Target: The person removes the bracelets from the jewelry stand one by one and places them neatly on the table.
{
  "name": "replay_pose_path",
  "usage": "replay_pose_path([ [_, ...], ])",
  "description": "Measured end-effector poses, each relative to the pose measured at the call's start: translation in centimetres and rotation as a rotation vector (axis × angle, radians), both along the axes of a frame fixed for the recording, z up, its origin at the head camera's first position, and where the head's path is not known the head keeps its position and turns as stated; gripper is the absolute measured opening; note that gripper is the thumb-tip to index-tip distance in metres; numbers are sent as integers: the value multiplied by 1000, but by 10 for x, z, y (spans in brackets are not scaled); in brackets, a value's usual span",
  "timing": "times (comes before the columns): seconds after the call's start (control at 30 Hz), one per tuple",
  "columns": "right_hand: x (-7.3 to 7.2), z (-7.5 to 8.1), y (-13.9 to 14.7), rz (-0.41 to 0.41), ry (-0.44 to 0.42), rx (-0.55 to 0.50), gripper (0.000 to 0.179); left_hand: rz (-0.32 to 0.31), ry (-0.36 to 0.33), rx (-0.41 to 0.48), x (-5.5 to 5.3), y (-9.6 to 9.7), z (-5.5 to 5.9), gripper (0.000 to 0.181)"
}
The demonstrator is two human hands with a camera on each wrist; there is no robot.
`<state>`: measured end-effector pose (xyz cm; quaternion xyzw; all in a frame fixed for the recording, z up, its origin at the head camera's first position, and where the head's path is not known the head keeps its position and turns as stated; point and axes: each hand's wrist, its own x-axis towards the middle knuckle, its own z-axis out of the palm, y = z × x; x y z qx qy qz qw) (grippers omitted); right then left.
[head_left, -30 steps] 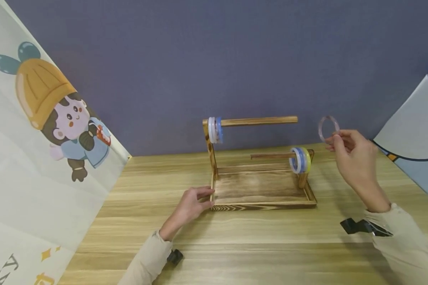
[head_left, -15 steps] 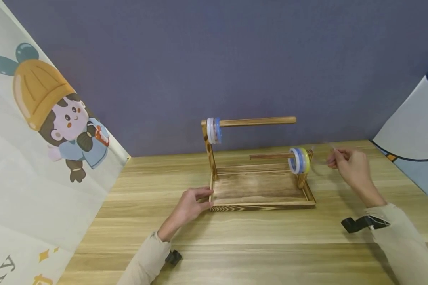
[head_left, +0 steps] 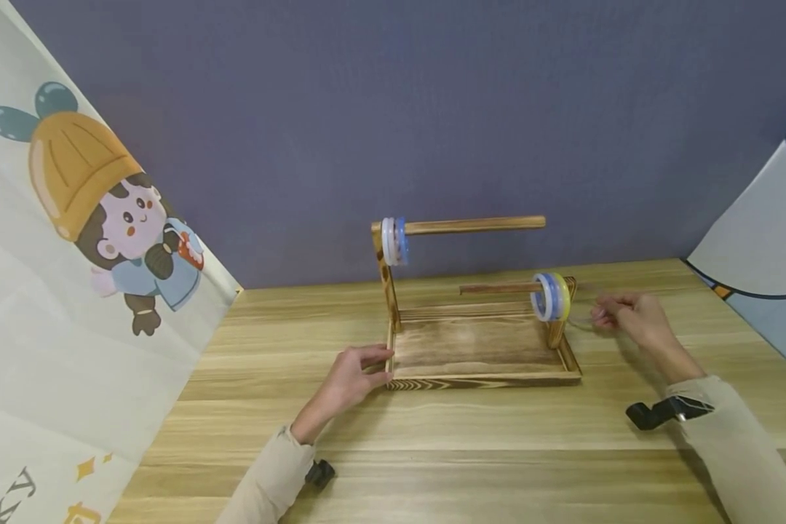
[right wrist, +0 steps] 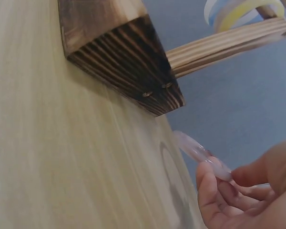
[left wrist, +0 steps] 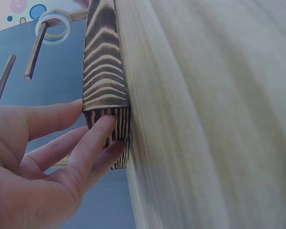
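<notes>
My right hand (head_left: 635, 320) pinches a pale pink translucent bangle (right wrist: 195, 147) between thumb and fingers, just right of a wooden bangle rack (head_left: 481, 380). The bangle looks blurred in the head view; the right wrist view has it low, beside the rack's end and near the tabletop. My left hand (head_left: 347, 382) touches the rack's left end. In the left wrist view its fairly straight fingers (left wrist: 88, 145) lie against the striped end face, the thumb at the upper edge. White and blue bangles (head_left: 394, 241) hang on the upper bar; white, blue and yellow bangles (head_left: 562, 297) hang on the lower bar.
The rack stands on a wood-grain table (head_left: 432, 451) before a dark blue-grey backdrop (head_left: 380, 131). The upper bar (head_left: 478, 225) points right and the lower bar (head_left: 498, 288) points left. A printed cloth with a cartoon figure (head_left: 131, 211) hangs at the left.
My right hand has come down and slightly left with the pink bangle, from above the table to beside the rack's right end. The left hand and rack stay put.
</notes>
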<state>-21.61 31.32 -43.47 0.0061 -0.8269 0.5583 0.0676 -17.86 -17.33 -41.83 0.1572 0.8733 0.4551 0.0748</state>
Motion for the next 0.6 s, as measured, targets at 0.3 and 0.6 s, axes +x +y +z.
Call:
replay_pose_path([
  [0.3, -5, -11, 6, 17, -113, -34, 45, -2, -1, 14, -2, 0, -1, 40],
  [0.6, -1, -6, 8, 28, -196, 93, 44, -5, -13, 18, -2, 0, -1, 39],
])
